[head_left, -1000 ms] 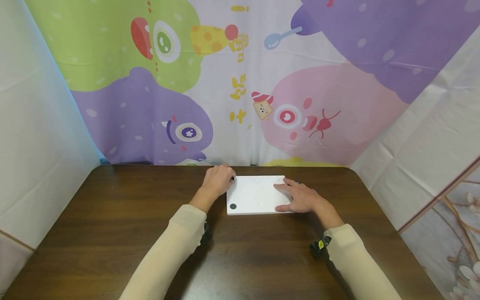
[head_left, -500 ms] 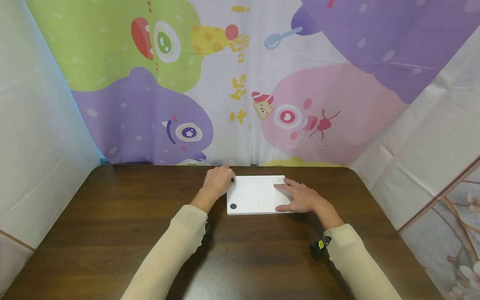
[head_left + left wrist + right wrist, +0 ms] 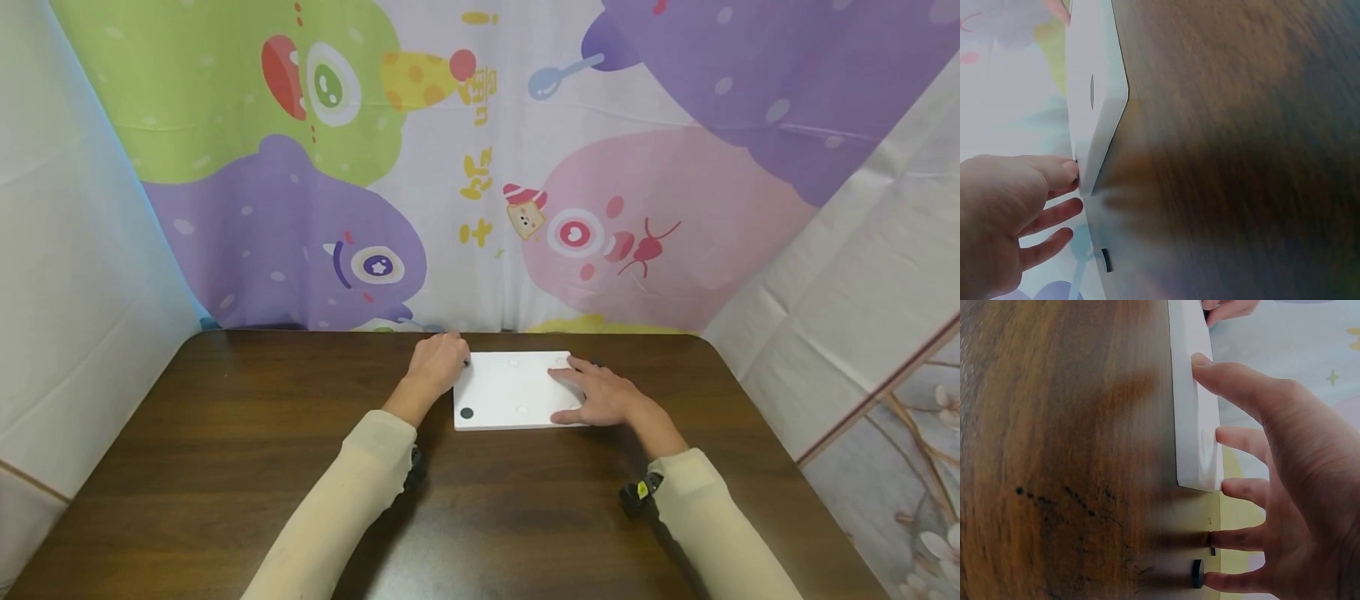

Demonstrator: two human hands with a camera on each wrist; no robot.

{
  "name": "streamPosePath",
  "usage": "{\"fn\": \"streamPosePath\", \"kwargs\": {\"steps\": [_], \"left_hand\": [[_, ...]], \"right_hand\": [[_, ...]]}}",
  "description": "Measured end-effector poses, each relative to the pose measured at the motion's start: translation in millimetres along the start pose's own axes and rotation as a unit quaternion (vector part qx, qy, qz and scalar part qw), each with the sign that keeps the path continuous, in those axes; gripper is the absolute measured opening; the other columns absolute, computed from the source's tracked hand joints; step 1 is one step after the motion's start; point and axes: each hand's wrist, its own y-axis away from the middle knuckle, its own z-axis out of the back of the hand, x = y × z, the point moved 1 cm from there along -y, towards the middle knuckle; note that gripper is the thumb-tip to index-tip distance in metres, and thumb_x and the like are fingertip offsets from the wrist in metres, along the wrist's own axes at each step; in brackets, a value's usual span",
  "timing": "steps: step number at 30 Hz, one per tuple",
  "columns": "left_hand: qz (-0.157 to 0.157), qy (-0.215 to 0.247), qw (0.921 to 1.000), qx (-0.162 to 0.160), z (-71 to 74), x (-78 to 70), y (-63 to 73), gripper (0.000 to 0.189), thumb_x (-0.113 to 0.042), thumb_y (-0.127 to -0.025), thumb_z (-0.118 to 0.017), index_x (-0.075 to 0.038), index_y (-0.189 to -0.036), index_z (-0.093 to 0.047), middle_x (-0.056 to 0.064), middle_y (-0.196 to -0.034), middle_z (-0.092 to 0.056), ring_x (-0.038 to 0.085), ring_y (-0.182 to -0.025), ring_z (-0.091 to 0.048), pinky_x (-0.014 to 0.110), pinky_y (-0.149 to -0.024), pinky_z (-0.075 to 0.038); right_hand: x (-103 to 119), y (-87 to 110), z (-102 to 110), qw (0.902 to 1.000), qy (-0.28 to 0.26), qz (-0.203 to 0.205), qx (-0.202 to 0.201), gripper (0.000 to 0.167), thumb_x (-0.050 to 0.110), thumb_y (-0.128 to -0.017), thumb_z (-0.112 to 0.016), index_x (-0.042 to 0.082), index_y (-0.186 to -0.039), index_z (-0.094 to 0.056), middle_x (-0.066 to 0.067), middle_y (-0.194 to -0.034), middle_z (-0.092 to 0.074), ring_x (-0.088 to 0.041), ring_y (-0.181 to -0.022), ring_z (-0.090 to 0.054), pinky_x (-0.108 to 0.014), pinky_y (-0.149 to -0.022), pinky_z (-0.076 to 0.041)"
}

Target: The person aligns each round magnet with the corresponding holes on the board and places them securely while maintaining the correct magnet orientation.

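A flat white board [image 3: 510, 390] with shallow round recesses lies on the table, a black disc [image 3: 467, 413] set at its near left corner. At the far left corner my left hand [image 3: 438, 362] pinches a small dark piece, likely another black disc, between thumb and index finger. Its fingertips mostly cover that piece; in the left wrist view the other fingers of the left hand [image 3: 1004, 225] extend loosely. My right hand [image 3: 606, 395] is spread over the board's right end. In the right wrist view, the right thumb [image 3: 1210, 367] rests on the board, and a loose black disc [image 3: 1197, 574] stands by the little fingertip.
The brown wooden table [image 3: 300, 492] extends around the board. A small dark piece [image 3: 1107, 259] lies beyond the board's left end in the left wrist view. A curtain with cartoon monsters [image 3: 450, 167] hangs behind the far table edge, with pale cloths at both sides.
My left hand has shifted very slightly at the far left corner. The right hand and the board have stayed in place.
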Motion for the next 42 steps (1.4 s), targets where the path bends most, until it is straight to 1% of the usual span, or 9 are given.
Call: {"fn": "streamPosePath", "kwargs": {"steps": [10, 12, 16, 17, 20, 26, 30, 37, 42], "left_hand": [[-0.01, -0.017, 0.9996, -0.018, -6.3, 3.5, -3.9, 0.02, -0.02, -0.105, -0.077, -0.03, -0.093, -0.09, -0.005, -0.091, -0.072, 0.011, -0.077, -0.061, 0.038, -0.064, -0.059], [-0.004, -0.013, 0.9999, -0.005, 17.5, -8.2, 9.4, 0.02, -0.017, -0.106, -0.075, -0.026, -0.097, -0.091, -0.001, -0.096, -0.075, 0.013, -0.08, -0.065, 0.039, -0.067, -0.062], [-0.005, -0.012, 0.9999, -0.011, 31.3, -16.9, 18.7, 0.019, -0.014, -0.104, -0.077, -0.023, -0.099, -0.092, 0.003, -0.1, -0.079, 0.017, -0.083, -0.069, 0.045, -0.071, -0.065], [-0.004, -0.012, 0.9999, -0.01, 30.4, -16.5, 17.6, 0.019, -0.012, -0.104, -0.077, -0.022, -0.098, -0.092, 0.003, -0.099, -0.078, 0.018, -0.083, -0.07, 0.045, -0.071, -0.065], [-0.005, -0.011, 0.9998, -0.018, 6.7, -6.4, 5.0, 0.019, -0.015, -0.104, -0.077, -0.025, -0.098, -0.092, 0.001, -0.098, -0.078, 0.017, -0.083, -0.071, 0.045, -0.071, -0.065], [0.002, -0.011, 0.9999, 0.001, 15.8, -9.8, 9.2, 0.024, -0.012, -0.106, -0.072, -0.025, -0.103, -0.092, 0.003, -0.102, -0.079, 0.02, -0.088, -0.075, 0.046, -0.075, -0.067], [0.003, -0.017, 0.9998, -0.005, 19.4, -9.9, 12.2, 0.024, -0.012, -0.105, -0.072, -0.024, -0.096, -0.091, 0.003, -0.097, -0.078, 0.019, -0.083, -0.071, 0.047, -0.072, -0.066], [-0.005, 0.009, 0.9994, -0.033, -2.4, 3.4, -1.3, 0.031, -0.012, -0.104, -0.071, -0.028, -0.081, -0.085, -0.002, -0.087, -0.072, 0.012, -0.072, -0.057, 0.039, -0.061, -0.057], [-0.019, 0.001, 0.9994, -0.031, -14.6, 10.5, -7.1, 0.027, -0.017, -0.103, -0.073, -0.034, -0.089, -0.088, -0.007, -0.093, -0.075, 0.011, -0.076, -0.062, 0.036, -0.06, -0.056]], "right_hand": [[-0.8, -1.3, -0.1, 1.0, -0.002, 0.002, -0.002, 0.093, 0.069, -0.098, -0.075, 0.026, -0.174, -0.044, -0.021, -0.187, -0.027, -0.065, -0.162, -0.039, -0.09, -0.121, -0.035], [-1.0, -1.5, -0.2, 1.0, -0.002, 0.002, -0.002, 0.093, 0.069, -0.098, -0.075, 0.026, -0.174, -0.044, -0.021, -0.187, -0.027, -0.065, -0.162, -0.039, -0.089, -0.121, -0.036], [-0.3, -0.6, -0.3, 1.0, -0.003, 0.0, -0.002, 0.093, 0.068, -0.098, -0.076, 0.025, -0.174, -0.045, -0.022, -0.187, -0.027, -0.064, -0.162, -0.039, -0.089, -0.121, -0.036], [-0.2, -0.6, -0.4, 1.0, -0.004, 0.0, -0.002, 0.093, 0.068, -0.098, -0.075, 0.025, -0.174, -0.044, -0.022, -0.187, -0.027, -0.064, -0.162, -0.039, -0.09, -0.121, -0.036], [0.0, -0.4, -0.5, 1.0, -0.005, 0.001, -0.002, 0.093, 0.068, -0.098, -0.075, 0.025, -0.174, -0.044, -0.022, -0.187, -0.027, -0.065, -0.162, -0.038, -0.09, -0.121, -0.035], [0.7, -0.5, 0.0, 1.0, -0.004, 0.002, -0.003, 0.092, 0.067, -0.099, -0.075, 0.025, -0.174, -0.044, -0.022, -0.187, -0.027, -0.065, -0.162, -0.038, -0.09, -0.122, -0.035], [-0.1, -1.5, -0.6, 1.0, -0.002, 0.001, -0.002, 0.092, 0.068, -0.099, -0.075, 0.025, -0.174, -0.044, -0.022, -0.187, -0.027, -0.064, -0.162, -0.038, -0.089, -0.122, -0.035], [-0.7, -2.1, -0.2, 1.0, 0.003, -0.001, -0.001, 0.093, 0.069, -0.098, -0.075, 0.026, -0.175, -0.044, -0.022, -0.187, -0.027, -0.064, -0.162, -0.038, -0.09, -0.122, -0.035], [-0.6, -1.2, -1.0, 1.0, 0.004, 0.001, -0.001, 0.092, 0.068, -0.099, -0.075, 0.025, -0.174, -0.044, -0.022, -0.187, -0.027, -0.065, -0.162, -0.039, -0.089, -0.121, -0.037]]}}
